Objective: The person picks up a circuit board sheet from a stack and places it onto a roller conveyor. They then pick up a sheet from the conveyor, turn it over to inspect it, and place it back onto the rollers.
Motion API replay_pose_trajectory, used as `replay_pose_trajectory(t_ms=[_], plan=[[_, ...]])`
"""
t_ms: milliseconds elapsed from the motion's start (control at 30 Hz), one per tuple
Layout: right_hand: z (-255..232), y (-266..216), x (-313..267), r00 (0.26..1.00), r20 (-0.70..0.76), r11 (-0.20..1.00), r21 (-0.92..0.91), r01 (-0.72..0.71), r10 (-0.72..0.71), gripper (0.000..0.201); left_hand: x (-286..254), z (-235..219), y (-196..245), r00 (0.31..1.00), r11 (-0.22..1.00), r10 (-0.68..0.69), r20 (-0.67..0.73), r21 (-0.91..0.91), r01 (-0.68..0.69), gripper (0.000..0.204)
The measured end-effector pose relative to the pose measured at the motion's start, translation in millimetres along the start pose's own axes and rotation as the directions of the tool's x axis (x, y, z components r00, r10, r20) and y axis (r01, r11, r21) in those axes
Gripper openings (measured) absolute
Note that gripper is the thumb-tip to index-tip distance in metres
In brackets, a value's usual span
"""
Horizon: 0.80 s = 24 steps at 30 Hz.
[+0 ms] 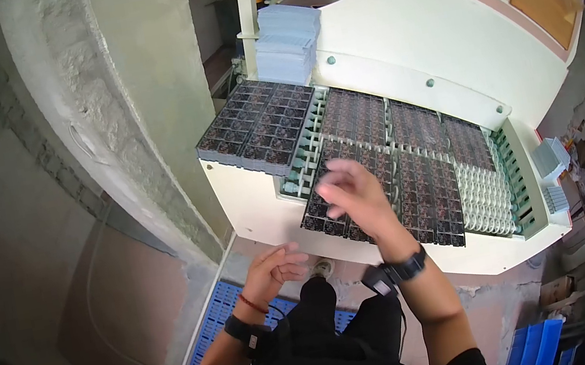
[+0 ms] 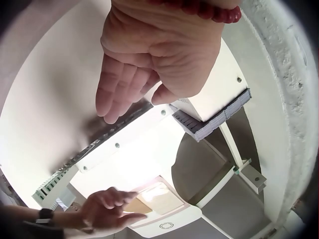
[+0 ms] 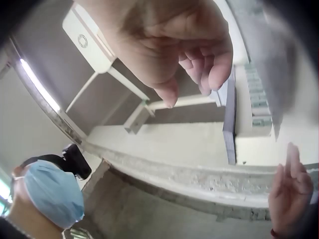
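Observation:
Dark cell trays filled with brown material (image 1: 430, 194) lie in rows on a pale machine bed. Above the front-left tray hovers my right hand (image 1: 356, 195), fingers loosely bent and nothing held. My left hand (image 1: 273, 272) hangs in the air off the machine's front edge, empty, its fingers relaxed; the left wrist view shows its palm (image 2: 159, 55) and slack fingers. A gap parts thumb and fingers of the right hand (image 3: 174, 45) in the right wrist view. A stack of dark trays (image 1: 256, 127) sits at the left end of the machine.
Behind the tray stack stands a pile of pale blue-grey sheets or trays (image 1: 287, 42). White cell-shaped rollers or holders (image 1: 485, 200) show at the bed's right. A rough wall edge (image 1: 93, 100) rises at left. Blue slatted plastic (image 1: 215, 319) lies on the floor.

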State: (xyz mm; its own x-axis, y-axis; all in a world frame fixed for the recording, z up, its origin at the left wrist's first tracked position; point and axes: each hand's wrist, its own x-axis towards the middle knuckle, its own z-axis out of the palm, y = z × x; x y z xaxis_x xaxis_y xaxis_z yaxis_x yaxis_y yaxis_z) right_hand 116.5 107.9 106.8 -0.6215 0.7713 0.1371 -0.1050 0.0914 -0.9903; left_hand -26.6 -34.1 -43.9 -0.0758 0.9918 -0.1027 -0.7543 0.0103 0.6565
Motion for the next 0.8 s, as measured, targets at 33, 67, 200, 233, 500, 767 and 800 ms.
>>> replay_pose_trajectory(t_ms=[33,67,200,233,500,767,800], plan=[[10,9,21,0.999,-0.025,0.999,-0.045,-0.021,0.020,0.063,-3,-1,1,1.000,1.000,0.010,-0.005,-0.009,-0.010,0.034],[22,11,38,0.997,-0.052,0.993,-0.106,-0.061,0.056,0.066,-4,-2,1,1.000,1.000,0.021,-0.011,-0.016,-0.021,0.034],[39,20,70,0.970,-0.143,0.975,-0.077,-0.207,0.195,0.057,-12,-10,6,0.998,0.998,0.057,-0.013,-0.033,-0.057,0.034],[37,23,72,0.970,-0.141,0.974,-0.080,-0.211,0.198,0.057,-14,-9,9,0.998,0.998,0.058,-0.023,-0.027,-0.059,0.034],[-36,24,43,0.941,-0.211,0.920,0.347,-0.182,0.265,0.019,-9,-11,5,0.999,0.999,0.028,-0.019,-0.031,-0.029,0.033],[-81,44,-63,0.934,-0.295,0.900,0.431,-0.060,0.203,0.012,6,23,9,0.970,1.000,0.024,0.243,-0.004,-0.024,0.054],[-82,49,-77,0.929,-0.312,0.898,0.437,-0.048,0.202,0.012,3,45,16,0.945,0.994,0.106,0.309,-0.060,-0.092,0.055]])
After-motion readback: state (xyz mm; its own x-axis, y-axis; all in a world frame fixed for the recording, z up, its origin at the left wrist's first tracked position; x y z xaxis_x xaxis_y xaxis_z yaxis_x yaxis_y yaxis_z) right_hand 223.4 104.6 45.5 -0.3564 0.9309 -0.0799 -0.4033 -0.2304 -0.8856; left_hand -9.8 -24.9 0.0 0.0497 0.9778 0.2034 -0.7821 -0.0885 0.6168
